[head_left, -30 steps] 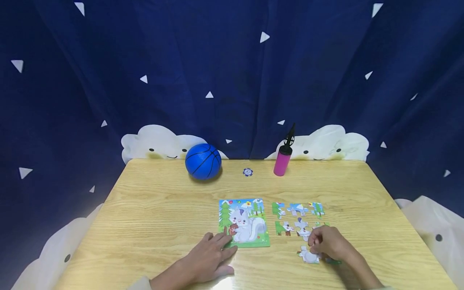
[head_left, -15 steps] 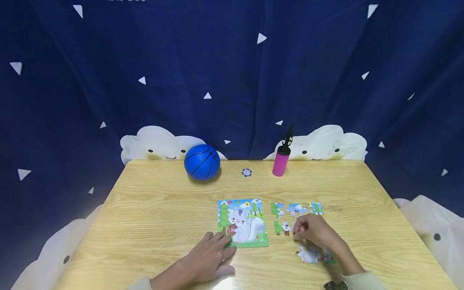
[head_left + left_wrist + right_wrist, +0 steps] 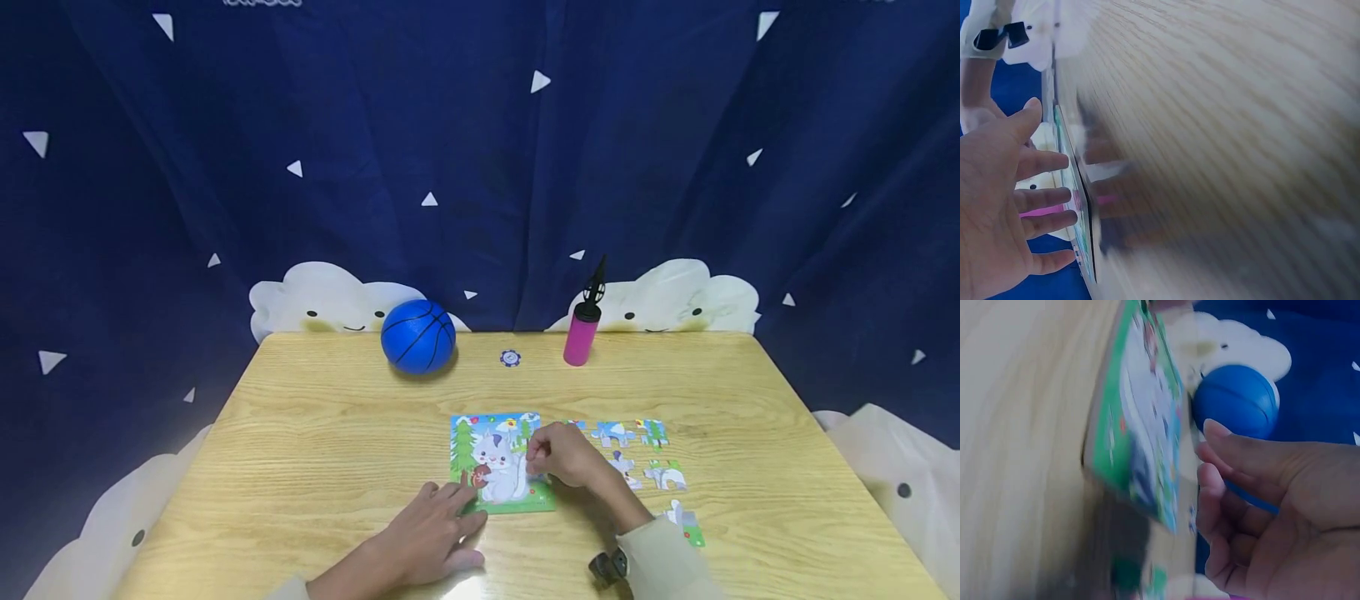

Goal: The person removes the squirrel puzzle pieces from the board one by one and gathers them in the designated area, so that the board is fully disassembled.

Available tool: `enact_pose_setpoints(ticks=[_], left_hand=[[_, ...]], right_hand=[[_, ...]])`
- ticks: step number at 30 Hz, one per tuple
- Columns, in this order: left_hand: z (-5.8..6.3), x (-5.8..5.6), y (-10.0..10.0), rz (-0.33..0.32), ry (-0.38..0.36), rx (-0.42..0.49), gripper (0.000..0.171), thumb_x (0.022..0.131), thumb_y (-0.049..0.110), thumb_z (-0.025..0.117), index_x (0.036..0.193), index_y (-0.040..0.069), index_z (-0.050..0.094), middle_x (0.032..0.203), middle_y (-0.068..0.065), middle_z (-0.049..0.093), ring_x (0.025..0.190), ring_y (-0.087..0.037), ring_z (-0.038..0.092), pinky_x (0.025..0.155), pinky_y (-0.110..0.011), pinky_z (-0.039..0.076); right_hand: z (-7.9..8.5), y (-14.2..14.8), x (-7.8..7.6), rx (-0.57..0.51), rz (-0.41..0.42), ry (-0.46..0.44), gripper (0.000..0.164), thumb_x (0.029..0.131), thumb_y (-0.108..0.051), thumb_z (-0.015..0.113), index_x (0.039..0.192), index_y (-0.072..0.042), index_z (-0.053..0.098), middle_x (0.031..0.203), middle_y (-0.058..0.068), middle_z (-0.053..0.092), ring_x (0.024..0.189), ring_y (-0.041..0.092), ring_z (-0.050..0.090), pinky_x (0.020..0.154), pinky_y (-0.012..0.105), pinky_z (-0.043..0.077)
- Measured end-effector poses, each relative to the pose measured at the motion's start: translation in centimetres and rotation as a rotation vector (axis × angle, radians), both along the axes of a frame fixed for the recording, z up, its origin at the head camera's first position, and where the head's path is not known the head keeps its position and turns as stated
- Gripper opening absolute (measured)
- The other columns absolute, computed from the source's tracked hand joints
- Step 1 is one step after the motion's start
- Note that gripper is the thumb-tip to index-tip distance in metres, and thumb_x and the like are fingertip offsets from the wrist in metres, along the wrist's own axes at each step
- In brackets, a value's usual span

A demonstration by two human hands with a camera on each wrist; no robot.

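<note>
A square picture board [image 3: 504,482] with a squirrel and trees on it lies on the wooden table [image 3: 337,417]. My left hand [image 3: 435,532] rests at its lower left corner; in the left wrist view the fingers [image 3: 1047,199] reach straight to the board's edge. Over the board's right side hovers my right hand [image 3: 572,457], fingers loosely curled. No piece shows between its thumb [image 3: 1217,429] and fingers in the right wrist view. Loose jigsaw pieces lie right of the board, such as a sky piece [image 3: 615,433] and a tail piece [image 3: 666,476]; my right arm hides some.
Toward the back of the table are a blue basketball [image 3: 417,337], a poker chip [image 3: 510,357] and a pink hand pump [image 3: 581,337] with a black nozzle. A dark blue curtain [image 3: 480,150] with white triangles hangs behind.
My right hand has moved left from over the loose pieces to the right part of the squirrel board. My left hand has stayed at the board's corner.
</note>
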State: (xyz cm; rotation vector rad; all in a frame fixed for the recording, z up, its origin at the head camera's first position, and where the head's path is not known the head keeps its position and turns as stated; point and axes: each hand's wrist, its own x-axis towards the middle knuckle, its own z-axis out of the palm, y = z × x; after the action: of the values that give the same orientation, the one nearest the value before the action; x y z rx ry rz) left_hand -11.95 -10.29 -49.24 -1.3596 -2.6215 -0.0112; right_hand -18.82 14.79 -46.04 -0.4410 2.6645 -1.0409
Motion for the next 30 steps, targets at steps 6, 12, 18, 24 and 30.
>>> enact_pose_setpoints(ticks=[6, 12, 18, 24, 30], left_hand=[[-0.1, 0.2, -0.9, 0.018, 0.012, 0.015, 0.054, 0.091, 0.061, 0.042, 0.121, 0.021, 0.062, 0.128, -0.011, 0.056, 0.114, -0.021, 0.055, 0.083, -0.04, 0.047], [-0.2, 0.4, -1.6, 0.009, 0.057, 0.032, 0.054, 0.089, 0.061, 0.046, 0.121, 0.021, 0.062, 0.128, -0.011, 0.056, 0.116, -0.018, 0.052, 0.081, -0.039, 0.045], [-0.2, 0.5, -1.9, 0.021, -0.007, 0.03, 0.056, 0.09, 0.059, 0.046, 0.128, 0.02, 0.06, 0.131, -0.015, 0.055, 0.121, -0.021, 0.051, 0.085, -0.045, 0.045], [-0.3, 0.6, -2.0, 0.043, -0.051, 0.0, 0.056, 0.092, 0.059, 0.044, 0.13, 0.021, 0.058, 0.132, -0.016, 0.054, 0.123, -0.022, 0.05, 0.089, -0.049, 0.045], [-0.2, 0.6, -2.1, 0.044, -0.099, -0.001, 0.052, 0.094, 0.055, 0.042, 0.129, 0.02, 0.056, 0.131, -0.019, 0.055, 0.123, -0.025, 0.05, 0.09, -0.051, 0.045]], right_hand=[[-1.2, -3.8, -0.4, -0.047, 0.022, -0.01, 0.014, 0.074, -0.006, 0.077, 0.081, -0.002, 0.066, 0.069, 0.0, 0.058, 0.063, 0.009, 0.049, 0.055, 0.017, 0.041], [-2.0, -6.0, -0.2, -0.074, 0.044, -0.013, 0.024, 0.071, -0.009, 0.08, 0.088, 0.002, 0.067, 0.073, 0.002, 0.062, 0.067, 0.008, 0.053, 0.059, 0.018, 0.046], [-2.2, -6.7, 0.1, -0.03, 0.025, -0.008, 0.02, 0.07, -0.01, 0.081, 0.083, -0.002, 0.068, 0.067, 0.0, 0.063, 0.061, 0.007, 0.052, 0.057, 0.019, 0.045], [-2.0, -7.0, 0.3, -0.028, 0.039, -0.024, 0.024, 0.071, -0.007, 0.079, 0.09, 0.001, 0.067, 0.068, 0.001, 0.06, 0.062, 0.008, 0.05, 0.057, 0.019, 0.044], [-2.3, -7.2, 0.1, 0.024, 0.049, -0.02, 0.024, 0.075, -0.009, 0.077, 0.095, -0.003, 0.065, 0.071, -0.001, 0.057, 0.065, 0.008, 0.049, 0.062, 0.021, 0.044]])
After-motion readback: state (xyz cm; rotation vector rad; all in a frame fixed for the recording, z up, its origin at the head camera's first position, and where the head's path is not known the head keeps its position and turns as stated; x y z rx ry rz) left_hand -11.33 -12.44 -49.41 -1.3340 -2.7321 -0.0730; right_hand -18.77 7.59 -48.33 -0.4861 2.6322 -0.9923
